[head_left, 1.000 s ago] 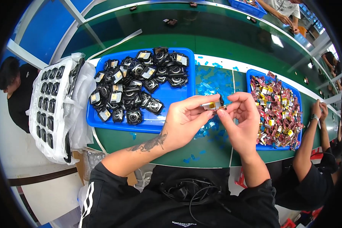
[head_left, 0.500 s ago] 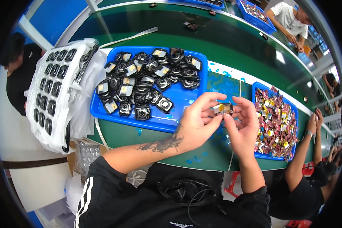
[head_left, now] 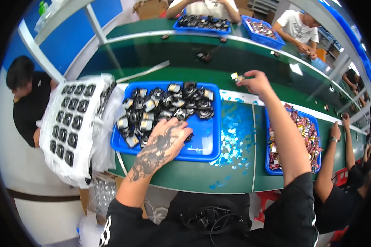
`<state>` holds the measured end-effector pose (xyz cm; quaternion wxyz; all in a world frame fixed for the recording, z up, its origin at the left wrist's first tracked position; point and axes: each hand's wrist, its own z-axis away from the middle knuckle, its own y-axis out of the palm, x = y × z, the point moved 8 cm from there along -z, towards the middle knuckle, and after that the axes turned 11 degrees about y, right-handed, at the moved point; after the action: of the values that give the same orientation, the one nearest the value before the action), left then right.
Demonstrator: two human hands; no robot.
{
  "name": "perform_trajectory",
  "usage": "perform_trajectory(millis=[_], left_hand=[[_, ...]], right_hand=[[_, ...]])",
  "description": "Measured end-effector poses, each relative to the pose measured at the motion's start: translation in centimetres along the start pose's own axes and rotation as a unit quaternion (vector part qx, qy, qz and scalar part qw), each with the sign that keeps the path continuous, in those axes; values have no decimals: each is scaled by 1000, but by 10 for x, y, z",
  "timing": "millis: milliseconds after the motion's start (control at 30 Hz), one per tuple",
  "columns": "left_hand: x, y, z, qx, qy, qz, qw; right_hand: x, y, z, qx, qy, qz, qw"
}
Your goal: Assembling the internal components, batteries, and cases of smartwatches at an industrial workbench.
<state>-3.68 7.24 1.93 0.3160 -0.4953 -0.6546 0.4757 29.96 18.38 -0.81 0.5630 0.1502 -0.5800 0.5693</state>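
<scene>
My left hand (head_left: 165, 138), tattooed on its back, reaches down into a blue tray (head_left: 212, 154). Its fingers curl around a black watch case (head_left: 189, 137), which the hand mostly hides. Many similar black watch cases (head_left: 154, 101), some with silver and yellow pieces on them, lie heaped in that tray. My right hand (head_left: 256, 83) is stretched out over the green work surface beyond the white strip. Between thumb and fingers it pinches a small circuit piece (head_left: 237, 78) with a white and yellowish square tab.
A second blue tray (head_left: 269, 168) of reddish small parts sits under my right forearm. Blue film scraps (head_left: 235, 142) cover the green table between trays. White molded trays of watch cases (head_left: 72, 119) stack at left. Co-workers sit left, right and across, with more blue trays (head_left: 266, 39).
My hands have parted from over the table. My left hand has gone into the watch-case tray, and my right hand has moved forward with the small circuit piece. The view has tilted up.
</scene>
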Motion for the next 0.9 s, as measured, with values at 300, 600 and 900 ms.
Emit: perform_trajectory(millis=[300, 600, 900], left_hand=[[12, -7, -42, -74, -121, 288, 947], [-15, 54, -80, -144, -256, 784, 547], [-31, 76, -70, -108, -250, 782, 560]], right_hand=[[18, -57, 15, -201, -150, 281, 926], [-8, -78, 130, 43, -208, 294, 932], [-26, -78, 163, -81, -193, 405, 890]])
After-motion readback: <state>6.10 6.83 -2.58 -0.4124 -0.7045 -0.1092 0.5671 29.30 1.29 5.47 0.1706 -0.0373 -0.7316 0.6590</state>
